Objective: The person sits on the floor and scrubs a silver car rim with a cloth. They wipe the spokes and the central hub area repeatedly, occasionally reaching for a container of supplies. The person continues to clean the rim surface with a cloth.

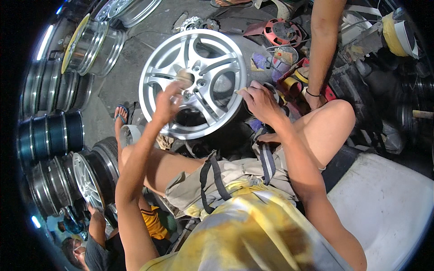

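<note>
A silver alloy wheel rim point(149, 63) with several double spokes lies face up in front of me. My left hand point(168, 104), smeared by motion, is over its left spokes near the hub. A blurred tan piece point(183, 77) that looks like sandpaper shows at its fingertips. At the wheel's right edge, my right hand point(263, 103) has its fingers bent and pressed together. A thin tan piece point(242, 90) shows at those fingertips, touching or very close to the rim. What it is, I cannot make out.
Another person's arm point(323, 40) reaches down at the right, beside a red tray point(326, 93). A red round reel-like thing point(281, 32) lies beyond the wheel. Stacked wheels point(52, 131) line the left, where a person point(97, 244) holds a silver wheel point(87, 178). A white surface point(384, 207) is at lower right.
</note>
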